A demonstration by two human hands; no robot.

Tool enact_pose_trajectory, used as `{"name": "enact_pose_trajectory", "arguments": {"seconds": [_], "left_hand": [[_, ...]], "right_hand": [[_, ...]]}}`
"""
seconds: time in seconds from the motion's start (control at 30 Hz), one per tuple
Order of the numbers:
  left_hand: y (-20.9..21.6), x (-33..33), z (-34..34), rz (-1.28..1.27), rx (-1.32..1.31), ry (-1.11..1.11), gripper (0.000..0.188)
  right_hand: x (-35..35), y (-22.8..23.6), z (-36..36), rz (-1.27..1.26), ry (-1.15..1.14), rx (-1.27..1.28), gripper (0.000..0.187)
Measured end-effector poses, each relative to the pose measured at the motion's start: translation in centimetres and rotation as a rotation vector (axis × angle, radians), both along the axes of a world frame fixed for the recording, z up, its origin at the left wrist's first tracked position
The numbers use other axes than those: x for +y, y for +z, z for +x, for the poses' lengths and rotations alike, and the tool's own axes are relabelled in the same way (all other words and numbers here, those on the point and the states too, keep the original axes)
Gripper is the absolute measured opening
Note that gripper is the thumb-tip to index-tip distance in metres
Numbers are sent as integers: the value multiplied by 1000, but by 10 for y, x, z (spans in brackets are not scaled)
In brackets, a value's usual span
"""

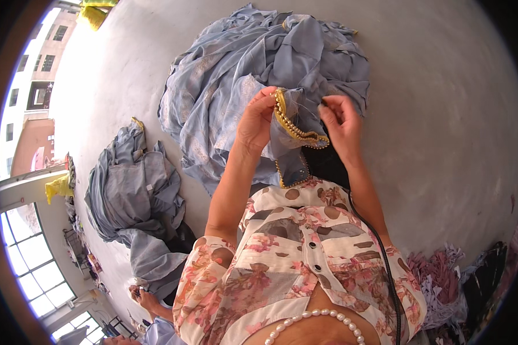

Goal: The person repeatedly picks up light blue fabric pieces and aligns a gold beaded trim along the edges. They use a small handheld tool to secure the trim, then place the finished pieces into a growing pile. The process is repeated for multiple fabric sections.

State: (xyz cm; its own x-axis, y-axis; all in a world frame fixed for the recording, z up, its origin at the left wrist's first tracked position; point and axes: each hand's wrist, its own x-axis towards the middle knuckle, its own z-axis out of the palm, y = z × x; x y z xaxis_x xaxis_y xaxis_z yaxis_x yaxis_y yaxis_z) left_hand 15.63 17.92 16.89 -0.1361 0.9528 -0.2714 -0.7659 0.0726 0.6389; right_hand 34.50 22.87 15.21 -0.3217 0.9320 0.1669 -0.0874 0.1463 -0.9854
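Pinching beaded yellow trim (298, 133) in left grip (255, 123), right grip (345, 123) curled, hold unclear, yellow sack-like bundle (58, 187), contents hidden

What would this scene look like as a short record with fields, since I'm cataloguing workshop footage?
Left hand: pinches the beaded yellow trim on blue-gray cloth
Right hand: raised to the right of the trim, fingers curled; grip unclear
Main pile: large heap of blue-gray cloth on the gray floor, beyond the hands
Second pile: smaller blue-gray heap to the left
Lower right: pinkish cloth
Nearby: another person's hand, lower left
Background: paned window at left
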Motion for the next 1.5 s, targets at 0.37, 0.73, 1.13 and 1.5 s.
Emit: {"name": "enact_pose_trajectory", "arguments": {"seconds": [0.37,0.73,1.13,1.5], "left_hand": [[13,-4,11,-17,-144,25,20],[-3,-5,15,-10,-90,-11,22],[-6,1,8,33,85,94,15],[29,-5,-230,381,206,540,18]], "right_hand": [[-4,-1,-24,412,-72,-81,28],[-4,10,-27,297,-118,-5,18],[-7,18,-32,-161,199,135,13],[60,-82,86,-300,-314,-201,24]]}}
